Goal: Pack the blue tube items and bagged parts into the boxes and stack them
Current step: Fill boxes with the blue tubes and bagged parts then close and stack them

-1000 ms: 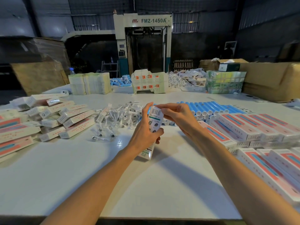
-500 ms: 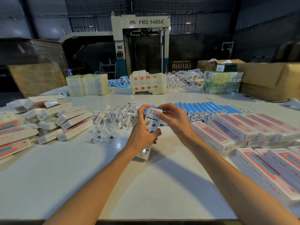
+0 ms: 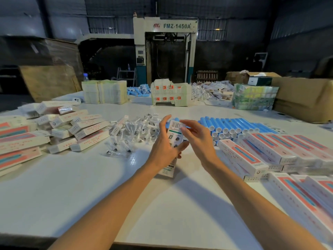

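My left hand (image 3: 164, 147) grips a narrow white box (image 3: 173, 136) that stands upright on the white table (image 3: 90, 192), its barcode end on top. My right hand (image 3: 197, 139) touches the box's top flap with thumb and fingertips. A blue tube end shows just behind the box top. Behind my hands lies a heap of small clear bagged parts (image 3: 137, 130). To the right, several blue tubes (image 3: 232, 126) lie in rows. Packed pink-and-white boxes (image 3: 259, 150) are stacked at the right, and more boxes (image 3: 75, 130) are piled at the left.
At the table's far side stand flat carton bundles (image 3: 104, 92), a block of folded cartons (image 3: 170, 94), more blue tubes (image 3: 138, 91) and a wrapped green pack (image 3: 254, 97). A large brown carton (image 3: 304, 98) sits far right. A machine (image 3: 165, 49) stands beyond.
My right hand's fingers have shifted along the box's top flap and spread a little. The left hand keeps its grip and the box stays upright.
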